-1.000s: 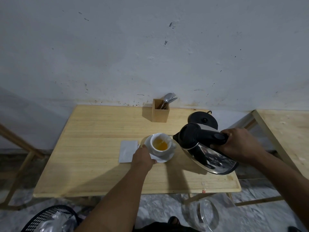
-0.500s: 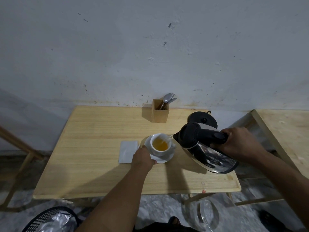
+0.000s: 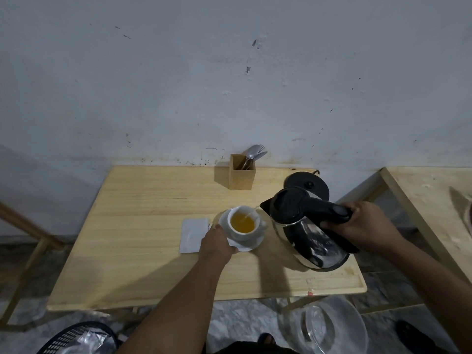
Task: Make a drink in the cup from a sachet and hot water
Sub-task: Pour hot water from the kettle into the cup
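Two hands at work: our right hand (image 3: 362, 226) grips the tilted kettle (image 3: 304, 226), our left hand (image 3: 217, 245) pinches the saucer (image 3: 251, 242); overfilling the cup (image 3: 242, 223) risks scalding.

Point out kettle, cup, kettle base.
kettle (image 3: 306, 236): head view, steel body.
cup (image 3: 236, 235): head view, white outer wall.
kettle base (image 3: 310, 181): head view, black top.

A white cup (image 3: 242, 222) stands upright on a white saucer (image 3: 251, 240), holding amber liquid. Just right of the cup, a steel kettle (image 3: 307, 231) with black lid and handle tilts spout-first, a thin stream reaching the cup. A white sachet (image 3: 193, 235) lies flat just left of the cup.
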